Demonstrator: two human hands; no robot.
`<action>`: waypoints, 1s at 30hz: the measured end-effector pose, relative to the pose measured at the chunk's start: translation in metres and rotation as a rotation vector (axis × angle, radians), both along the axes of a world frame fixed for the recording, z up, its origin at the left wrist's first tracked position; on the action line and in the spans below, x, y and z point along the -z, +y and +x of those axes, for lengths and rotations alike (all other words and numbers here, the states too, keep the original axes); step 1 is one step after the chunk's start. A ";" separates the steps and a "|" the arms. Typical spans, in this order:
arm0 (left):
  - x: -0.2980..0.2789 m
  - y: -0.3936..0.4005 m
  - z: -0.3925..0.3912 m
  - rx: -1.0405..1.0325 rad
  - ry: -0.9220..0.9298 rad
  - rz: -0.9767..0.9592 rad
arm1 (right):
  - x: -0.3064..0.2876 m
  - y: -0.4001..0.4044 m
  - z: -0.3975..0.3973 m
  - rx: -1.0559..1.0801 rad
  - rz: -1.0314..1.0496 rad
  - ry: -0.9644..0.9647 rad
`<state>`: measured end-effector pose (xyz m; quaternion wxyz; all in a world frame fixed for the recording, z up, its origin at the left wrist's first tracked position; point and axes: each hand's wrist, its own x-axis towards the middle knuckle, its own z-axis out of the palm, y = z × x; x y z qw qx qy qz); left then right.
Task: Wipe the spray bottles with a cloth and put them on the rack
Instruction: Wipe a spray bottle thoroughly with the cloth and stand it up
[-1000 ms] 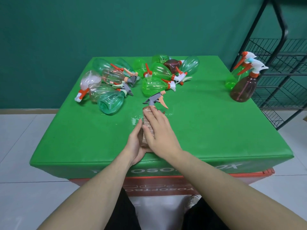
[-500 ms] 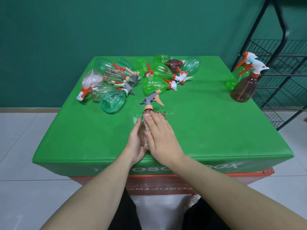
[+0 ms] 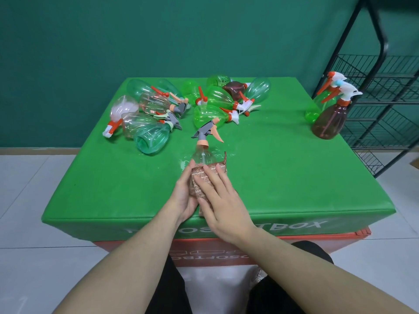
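A green-covered box (image 3: 294, 182) with white lettering on its front sits atop a red base (image 3: 272, 242), against a dark green wall (image 3: 158, 35), on white floor tiles (image 3: 29, 200); pic from head cam.

Clear spray bottle (image 3: 202, 157) with grey head and peach trigger, brown-and-white striped cloth (image 3: 205, 180), bright green table cover (image 3: 283, 177) with white lettering, brown bottle (image 3: 330, 120) with white-orange head, teal wall (image 3: 158, 35), black wire rack (image 3: 381, 91).
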<state>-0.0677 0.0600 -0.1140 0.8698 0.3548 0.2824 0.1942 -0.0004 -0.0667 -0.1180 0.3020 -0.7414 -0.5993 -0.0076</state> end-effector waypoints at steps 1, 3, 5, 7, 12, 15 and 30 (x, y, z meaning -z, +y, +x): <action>0.000 0.000 0.000 0.010 -0.001 0.003 | -0.002 0.002 0.000 0.013 0.003 0.008; -0.001 0.001 0.000 0.022 -0.009 0.009 | -0.007 0.009 0.001 0.045 0.012 0.029; -0.001 0.001 0.001 0.011 -0.010 0.008 | -0.013 0.018 0.004 0.066 0.022 0.043; 0.001 0.002 0.001 -0.014 -0.013 -0.014 | -0.021 0.029 0.006 0.071 0.021 0.042; -0.001 0.004 0.000 0.025 0.003 0.018 | -0.042 0.051 0.015 0.123 -0.024 0.185; 0.001 0.006 -0.001 0.034 0.052 0.041 | -0.050 0.062 0.021 0.165 -0.096 0.329; 0.004 0.002 0.004 -0.032 0.010 0.007 | -0.021 0.035 0.004 0.099 -0.089 0.048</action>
